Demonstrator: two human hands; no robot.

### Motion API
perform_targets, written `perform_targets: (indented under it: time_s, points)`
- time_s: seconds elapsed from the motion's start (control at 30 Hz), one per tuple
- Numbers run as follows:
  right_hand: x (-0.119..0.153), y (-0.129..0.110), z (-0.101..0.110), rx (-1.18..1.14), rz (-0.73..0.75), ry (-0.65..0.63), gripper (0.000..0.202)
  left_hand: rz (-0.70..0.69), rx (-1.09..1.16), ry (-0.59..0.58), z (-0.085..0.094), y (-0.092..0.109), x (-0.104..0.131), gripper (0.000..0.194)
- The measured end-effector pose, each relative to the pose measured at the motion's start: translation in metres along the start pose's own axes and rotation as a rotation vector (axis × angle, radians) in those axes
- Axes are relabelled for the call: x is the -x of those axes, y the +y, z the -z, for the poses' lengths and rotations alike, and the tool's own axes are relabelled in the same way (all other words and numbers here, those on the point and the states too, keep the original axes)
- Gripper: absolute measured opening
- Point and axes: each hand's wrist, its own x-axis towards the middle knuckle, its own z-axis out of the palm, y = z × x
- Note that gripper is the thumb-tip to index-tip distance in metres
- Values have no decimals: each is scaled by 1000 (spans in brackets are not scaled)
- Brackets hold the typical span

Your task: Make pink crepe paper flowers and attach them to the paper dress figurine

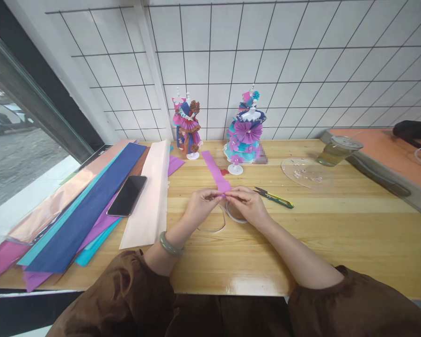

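Note:
A long purple paper strip [213, 169] stretches away from me over the wooden table. My left hand [204, 202] pinches its near end between thumb and fingers. From the other side my right hand [244, 201] pinches the same end, fingertips almost meeting the left ones. Partly hidden under my right hand is a roll of clear tape or a ring [235, 216]; I cannot make out which. A thin loop of cord [215, 230] lies below my hands. Just right of my right hand rest thread snips [275, 198] with yellow-green handles. A small red scrap [224, 172] lies beside the strip.
Folded coloured paper sheets [87, 206] cover the left side, with a black phone [128, 195] on them. Two small stands [192, 156] [235, 169] bear paper dresses at the back. To the right are a clear plate [290, 174] of small pieces and a lidded cup [338, 152].

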Motion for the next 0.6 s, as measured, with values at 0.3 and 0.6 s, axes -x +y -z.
perform_targets:
  time_s: [0.3,0.6]
  points:
    - [1,1,-2,-32,-127,-4,20,-2,-43,7,1,-6,0,17]
    - [2,0,-3,-167,-257,-7,24,34,104,-70,-3,-4,-1,20]
